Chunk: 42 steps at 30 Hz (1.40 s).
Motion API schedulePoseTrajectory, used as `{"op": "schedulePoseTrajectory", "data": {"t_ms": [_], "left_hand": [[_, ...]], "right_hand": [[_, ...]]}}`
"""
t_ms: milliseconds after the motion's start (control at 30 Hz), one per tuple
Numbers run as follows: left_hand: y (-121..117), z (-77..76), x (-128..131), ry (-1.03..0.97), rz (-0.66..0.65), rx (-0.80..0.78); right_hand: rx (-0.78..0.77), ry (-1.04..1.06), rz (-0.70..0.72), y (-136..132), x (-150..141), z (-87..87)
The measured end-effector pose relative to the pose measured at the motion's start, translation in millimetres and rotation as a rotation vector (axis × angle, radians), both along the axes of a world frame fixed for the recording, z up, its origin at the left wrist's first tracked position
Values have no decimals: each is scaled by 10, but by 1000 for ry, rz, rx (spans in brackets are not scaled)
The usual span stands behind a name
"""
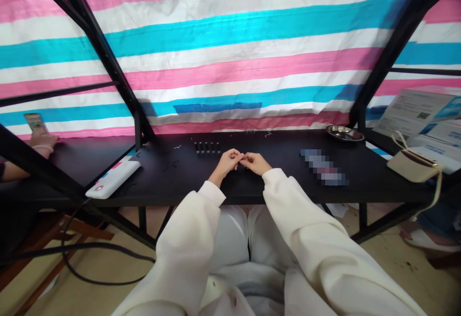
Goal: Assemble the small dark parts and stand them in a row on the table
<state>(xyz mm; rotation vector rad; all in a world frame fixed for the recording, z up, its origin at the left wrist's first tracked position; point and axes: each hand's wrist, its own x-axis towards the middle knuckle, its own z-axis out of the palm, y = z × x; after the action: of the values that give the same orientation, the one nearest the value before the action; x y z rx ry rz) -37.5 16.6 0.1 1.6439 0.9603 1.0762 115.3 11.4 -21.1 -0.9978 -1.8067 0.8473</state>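
Over the middle of the black table (190, 181), my left hand (229, 162) and my right hand (255, 163) meet at the fingertips. Both are closed in a pinch, thumb against fingers. Whatever lies between them is too small or too hidden to name. Just left of my left hand stands a row of several small dark cylinders (207, 148) with lighter ends. Behind my hands, near the table's back edge, lies a cluster of small thin pieces (249, 131) that I cannot make out. Short white thread-like scraps (268, 134) lie close by.
A round metal dish (345, 133) sits at the back right, with a blurred-out item (324, 167) before it. A white power strip (113, 179) lies at left, a cream pouch (414, 164) at right. Black frame posts (104, 56) flank the table. Far left, another person's hand (43, 140) holds a phone.
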Motion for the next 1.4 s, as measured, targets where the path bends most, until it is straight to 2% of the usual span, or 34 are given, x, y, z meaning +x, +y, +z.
{"op": "schedulePoseTrajectory", "data": {"t_ms": [100,133,200,300,367,500,667,967,1167,1400], "left_hand": [[12,-19,-12,57,109,74],[18,-31,-18,88,168,113],[30,-64,-33,165,260,203],[42,-117,-49,264,282,306],[46,-143,-53,302,273,332],[47,-165,-49,350,267,353],[53,-180,-38,395,243,373],[54,-183,-35,411,251,386],[57,-185,-33,421,246,380],[43,-164,-28,420,248,385]], "right_hand": [[8,19,-68,115,37,-22],[19,18,-139,181,76,-19],[26,19,-373,342,199,9],[-23,-61,-664,599,453,75],[-58,-157,-754,744,606,100],[-109,-318,-773,935,748,87],[-98,-422,-799,1045,723,83],[-159,-495,-819,1085,738,76],[-219,-567,-715,1151,851,96],[-222,-548,-730,1140,866,69]]}}
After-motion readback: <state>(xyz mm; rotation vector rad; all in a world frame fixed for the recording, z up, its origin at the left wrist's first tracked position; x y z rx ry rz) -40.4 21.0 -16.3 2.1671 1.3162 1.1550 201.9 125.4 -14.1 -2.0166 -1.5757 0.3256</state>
